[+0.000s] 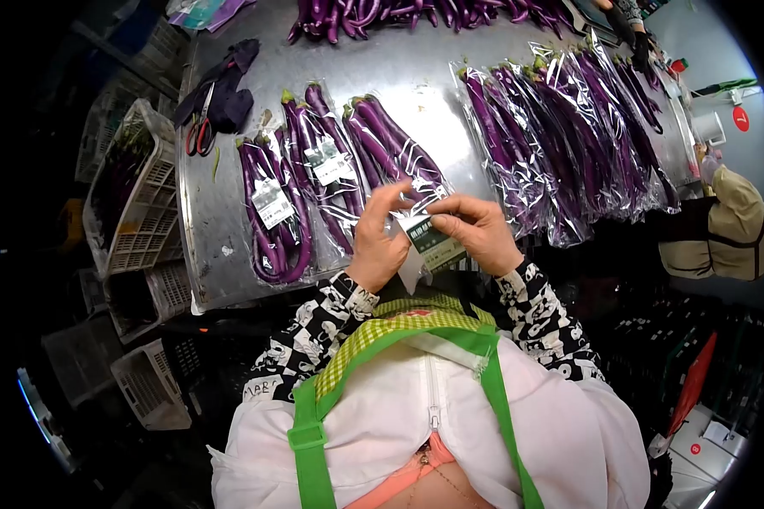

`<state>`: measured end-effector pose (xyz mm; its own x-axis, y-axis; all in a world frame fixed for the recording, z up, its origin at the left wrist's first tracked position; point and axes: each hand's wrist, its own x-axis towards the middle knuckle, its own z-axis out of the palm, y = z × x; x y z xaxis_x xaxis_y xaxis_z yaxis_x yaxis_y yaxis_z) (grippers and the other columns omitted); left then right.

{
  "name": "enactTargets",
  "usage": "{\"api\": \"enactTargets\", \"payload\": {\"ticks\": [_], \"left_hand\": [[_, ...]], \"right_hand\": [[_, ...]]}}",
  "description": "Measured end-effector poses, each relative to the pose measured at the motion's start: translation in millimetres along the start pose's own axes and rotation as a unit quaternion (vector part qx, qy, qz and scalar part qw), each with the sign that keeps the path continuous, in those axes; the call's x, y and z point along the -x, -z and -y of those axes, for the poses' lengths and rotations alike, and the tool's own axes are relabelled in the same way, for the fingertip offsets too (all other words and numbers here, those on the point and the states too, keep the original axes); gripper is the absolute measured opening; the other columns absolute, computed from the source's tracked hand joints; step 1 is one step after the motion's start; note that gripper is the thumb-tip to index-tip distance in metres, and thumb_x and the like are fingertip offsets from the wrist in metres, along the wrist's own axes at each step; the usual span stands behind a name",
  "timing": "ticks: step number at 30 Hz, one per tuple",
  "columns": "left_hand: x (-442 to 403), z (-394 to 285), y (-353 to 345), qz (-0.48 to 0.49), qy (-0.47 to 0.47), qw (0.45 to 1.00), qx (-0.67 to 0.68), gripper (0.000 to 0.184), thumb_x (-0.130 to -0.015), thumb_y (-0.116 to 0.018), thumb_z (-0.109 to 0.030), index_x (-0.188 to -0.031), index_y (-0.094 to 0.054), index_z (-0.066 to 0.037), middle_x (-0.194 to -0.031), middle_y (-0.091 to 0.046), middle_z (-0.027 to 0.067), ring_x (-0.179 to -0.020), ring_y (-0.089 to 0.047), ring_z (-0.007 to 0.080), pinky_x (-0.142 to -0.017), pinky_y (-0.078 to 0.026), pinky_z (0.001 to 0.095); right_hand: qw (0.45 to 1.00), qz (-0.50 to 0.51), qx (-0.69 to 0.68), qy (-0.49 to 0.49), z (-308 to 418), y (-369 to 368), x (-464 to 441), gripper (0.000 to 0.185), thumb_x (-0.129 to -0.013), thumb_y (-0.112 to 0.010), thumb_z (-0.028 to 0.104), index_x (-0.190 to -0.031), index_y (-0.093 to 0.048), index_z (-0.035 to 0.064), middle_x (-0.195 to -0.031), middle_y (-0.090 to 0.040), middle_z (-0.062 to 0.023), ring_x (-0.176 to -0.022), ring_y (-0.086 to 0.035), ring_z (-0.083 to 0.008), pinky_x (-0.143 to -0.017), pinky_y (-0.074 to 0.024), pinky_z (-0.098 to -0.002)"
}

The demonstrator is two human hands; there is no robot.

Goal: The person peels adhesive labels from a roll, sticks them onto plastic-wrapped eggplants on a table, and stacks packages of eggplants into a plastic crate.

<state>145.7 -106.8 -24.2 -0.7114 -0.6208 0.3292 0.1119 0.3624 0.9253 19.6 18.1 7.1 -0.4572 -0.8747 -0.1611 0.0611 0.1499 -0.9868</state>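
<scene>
Just over the table's front edge, a printed green-and-white label is held up, with a white paper piece hanging at its left. My right hand pinches the label's upper edge between thumb and fingers. At its left side my left hand is closed on the white paper, its index finger curled above. Behind the hands lies a clear bag of long purple eggplants with no label visible. To the left are two more bagged bundles, one with a label, the other with a label.
Several bagged eggplants lie at the right of the metal table. Loose eggplants sit at the far edge. Scissors and dark cloth lie at left, beside plastic crates. Another person's gloved hand shows at upper right.
</scene>
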Motion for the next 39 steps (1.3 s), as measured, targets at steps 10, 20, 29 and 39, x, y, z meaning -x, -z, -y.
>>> {"api": "enactTargets", "payload": {"ticks": [10,20,29,39], "left_hand": [[40.2,34.8,9.9,0.252,0.346,0.898,-0.107,0.034,-0.077,-0.071,-0.029,-0.091,-0.068,0.001,-0.079,-0.067,0.019,-0.077,-0.068,0.0265,-0.07,-0.051,0.0359],[56.0,9.0,42.3,0.213,0.096,0.941,-0.247,0.012,-0.068,-0.068,-0.01,-0.067,-0.058,-0.005,-0.068,-0.06,0.014,-0.064,-0.06,0.0327,-0.058,-0.045,0.0405],[12.9,-16.5,4.8,0.149,-0.086,0.978,0.119,0.013,-0.071,-0.077,-0.005,-0.079,-0.068,-0.003,-0.1,-0.064,0.012,-0.082,-0.064,0.0163,-0.069,-0.052,0.0259],[8.2,0.4,3.9,0.113,0.073,0.98,0.147,0.01,-0.076,-0.073,-0.005,-0.084,-0.068,-0.003,-0.077,-0.068,0.0046,-0.061,-0.063,0.011,-0.053,-0.049,0.024]], "right_hand": [[0.993,-0.086,0.032,0.077,-36.9,2.8,-78.6,0.014,-0.082,-0.068,0.011,-0.093,-0.069,0.0023,-0.094,-0.056,-0.0058,-0.084,-0.055,-0.0135,-0.072,-0.045,-0.0236],[0.86,-0.178,0.476,-0.038,-110.9,-11.9,-155.0,0.063,-0.084,-0.062,0.043,-0.138,-0.038,0.0211,-0.115,-0.047,-0.0127,-0.106,-0.045,-0.0292,-0.091,-0.0361,-0.0459],[0.905,-0.188,0.356,-0.134,-107.7,-84.4,-179.2,0.067,-0.085,-0.058,0.045,-0.134,-0.036,0.0051,-0.124,-0.046,-0.0221,-0.115,-0.045,-0.0379,-0.095,-0.038,-0.0491],[0.646,-0.268,0.698,-0.151,-88.5,96.5,-45.0,0.066,-0.068,-0.075,0.027,-0.123,-0.044,0.0061,-0.127,-0.04,-0.017,-0.116,-0.04,-0.0331,-0.09,-0.0346,-0.0558]]}}
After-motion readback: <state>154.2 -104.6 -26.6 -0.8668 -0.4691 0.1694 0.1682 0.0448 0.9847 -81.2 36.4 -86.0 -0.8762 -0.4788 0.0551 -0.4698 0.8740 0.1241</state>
